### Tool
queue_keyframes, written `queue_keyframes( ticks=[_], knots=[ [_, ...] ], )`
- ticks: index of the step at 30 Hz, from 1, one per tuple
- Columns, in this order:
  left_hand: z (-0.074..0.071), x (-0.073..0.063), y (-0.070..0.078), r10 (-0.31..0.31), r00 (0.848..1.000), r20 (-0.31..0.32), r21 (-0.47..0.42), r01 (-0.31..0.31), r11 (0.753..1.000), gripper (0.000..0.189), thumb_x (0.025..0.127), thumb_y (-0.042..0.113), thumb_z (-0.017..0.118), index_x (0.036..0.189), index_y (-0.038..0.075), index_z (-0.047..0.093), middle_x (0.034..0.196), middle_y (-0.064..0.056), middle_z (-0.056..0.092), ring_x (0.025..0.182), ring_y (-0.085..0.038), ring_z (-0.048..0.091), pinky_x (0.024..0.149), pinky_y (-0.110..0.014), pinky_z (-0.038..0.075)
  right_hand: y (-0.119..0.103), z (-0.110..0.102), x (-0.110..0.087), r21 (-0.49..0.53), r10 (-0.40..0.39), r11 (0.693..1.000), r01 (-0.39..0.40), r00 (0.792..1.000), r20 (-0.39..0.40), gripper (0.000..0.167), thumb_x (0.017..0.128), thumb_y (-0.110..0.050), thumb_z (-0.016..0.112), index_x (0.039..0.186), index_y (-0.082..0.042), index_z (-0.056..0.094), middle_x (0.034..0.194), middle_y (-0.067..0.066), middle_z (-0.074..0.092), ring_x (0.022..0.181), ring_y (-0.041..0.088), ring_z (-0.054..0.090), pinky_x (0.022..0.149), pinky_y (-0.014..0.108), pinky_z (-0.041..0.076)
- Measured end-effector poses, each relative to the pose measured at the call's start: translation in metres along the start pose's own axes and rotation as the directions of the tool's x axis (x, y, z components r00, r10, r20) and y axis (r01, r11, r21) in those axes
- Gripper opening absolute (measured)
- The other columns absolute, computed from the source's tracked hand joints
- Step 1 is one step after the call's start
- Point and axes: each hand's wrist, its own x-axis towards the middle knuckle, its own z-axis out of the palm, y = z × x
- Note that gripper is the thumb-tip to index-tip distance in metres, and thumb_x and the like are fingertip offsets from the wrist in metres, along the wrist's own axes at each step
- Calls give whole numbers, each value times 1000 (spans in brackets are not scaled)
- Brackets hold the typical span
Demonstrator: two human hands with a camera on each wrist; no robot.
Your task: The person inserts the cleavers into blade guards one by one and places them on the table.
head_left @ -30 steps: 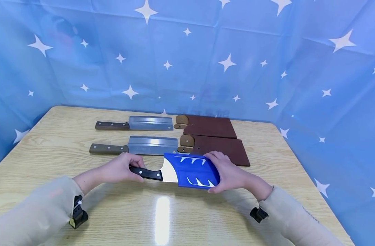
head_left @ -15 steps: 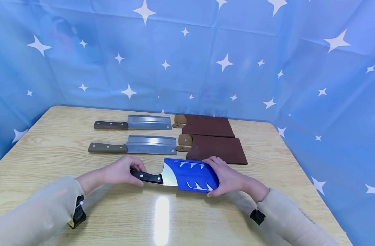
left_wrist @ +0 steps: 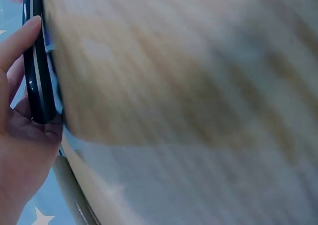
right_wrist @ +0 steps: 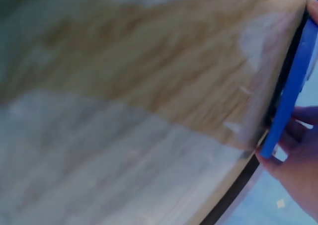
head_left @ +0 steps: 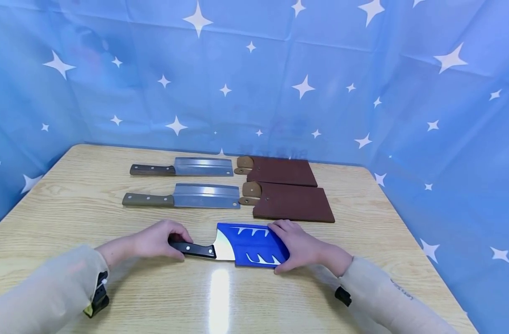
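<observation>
A cleaver with a black riveted handle (head_left: 197,249) has most of its blade inside a blue sheath (head_left: 258,246) with white claw-like marks. Only a strip of bare blade (head_left: 224,248) shows between handle and sheath. My left hand (head_left: 156,239) grips the rear of the handle; in the left wrist view the thumb lies along the black handle (left_wrist: 37,66). At the other end my right hand (head_left: 302,246) holds the sheath by its closed end, thumb on the near edge and fingers on the far edge. In the right wrist view the blue sheath (right_wrist: 293,91) shows edge-on, low over the table.
Behind lie two more cleavers, one with a dark brown handle (head_left: 152,170) and one with an olive-brown handle (head_left: 148,200). Right of them are two brown leather sheaths (head_left: 281,170), the nearer leather sheath (head_left: 293,202) close behind my right hand. A blue star-patterned curtain (head_left: 254,93) borders the wooden table (head_left: 162,297).
Both hands have brought the sheathed cleaver down toward the table and nearer to me, with a slight shift left. The other cleavers and leather sheaths stay in place.
</observation>
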Motion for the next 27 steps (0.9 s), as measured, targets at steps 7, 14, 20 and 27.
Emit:
queue_keyframes(
  ticks=[7, 14, 20, 27],
  knots=[
    [-16, -6, -9, -64, 997, -34, 9, 64, 998, 40, 76, 31, 75, 107, 8, 65, 103, -1, 66, 93, -10, 58, 82, -23, 47, 6, -8, 1, -43, -47, 998, 46, 999, -18, 105, 64, -62, 74, 142, -3, 36, 141, 14, 40, 129, 32, 36, 103, 52, 34],
    [-64, -4, -17, -137, 977, -163, 33, 144, 989, 45, 81, 27, 72, 117, 2, 60, 112, -13, 65, 103, -28, 59, 89, -40, 48, 35, -47, 8, 29, -16, 999, 20, 992, -127, 105, 66, -47, 80, 147, -7, 27, 147, 20, 32, 134, 41, 28, 102, 65, 24],
    [-88, 5, -33, -196, 956, -218, 24, 206, 978, 48, 83, 27, 71, 121, 1, 57, 116, -16, 64, 109, -34, 57, 91, -48, 45, 74, -64, 21, 63, 102, 993, -95, 988, -113, 105, 70, -45, 79, 149, -9, 20, 152, 23, 18, 138, 46, 15, 104, 68, 16],
    [-101, 7, -58, -266, 939, -219, 8, 274, 962, 55, 81, 31, 72, 123, 0, 56, 118, -19, 61, 112, -37, 54, 93, -51, 43, 106, -61, 30, 99, 245, 965, -241, 969, -33, 104, 73, -50, 74, 150, -12, 17, 154, 23, 13, 139, 46, 9, 105, 68, 11]
  ],
)
